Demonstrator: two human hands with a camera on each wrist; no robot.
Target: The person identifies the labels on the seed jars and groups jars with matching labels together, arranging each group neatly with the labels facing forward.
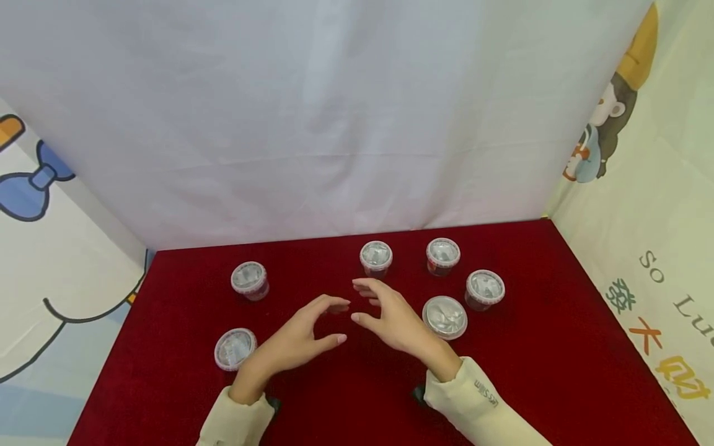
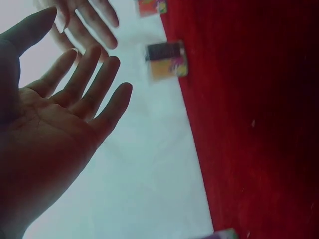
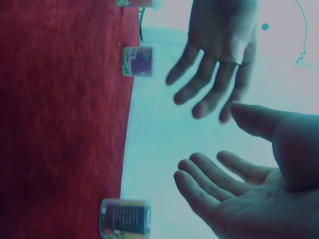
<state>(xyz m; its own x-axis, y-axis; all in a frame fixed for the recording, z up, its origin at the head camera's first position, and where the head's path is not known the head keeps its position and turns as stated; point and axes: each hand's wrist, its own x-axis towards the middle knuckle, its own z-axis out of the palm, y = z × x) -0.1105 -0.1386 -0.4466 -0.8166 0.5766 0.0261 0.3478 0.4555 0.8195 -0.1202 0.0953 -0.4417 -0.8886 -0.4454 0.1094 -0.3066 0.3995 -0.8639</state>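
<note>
Both hands hover over the red cloth, facing each other with a small gap between the fingertips. My left hand (image 1: 295,337) has its fingers gently bent and holds nothing; a lidded tub (image 1: 235,349) sits beside its wrist. Likewise bare, my right hand (image 1: 393,316) is nearest to a tub with a silvery lid (image 1: 444,317). Behind the hands stands another small tub (image 1: 376,257). In the left wrist view, the left palm (image 2: 55,119) shows with spread fingers. The right wrist view shows the right palm (image 3: 249,199) and, above it, the left hand.
More lidded tubs stand about: one at the back left (image 1: 250,280), one at the back right (image 1: 443,255) and one further right (image 1: 484,289). The red cloth (image 1: 346,396) covers the table. A white curtain (image 1: 334,124) hangs behind, with printed cloth (image 1: 658,248) at the right.
</note>
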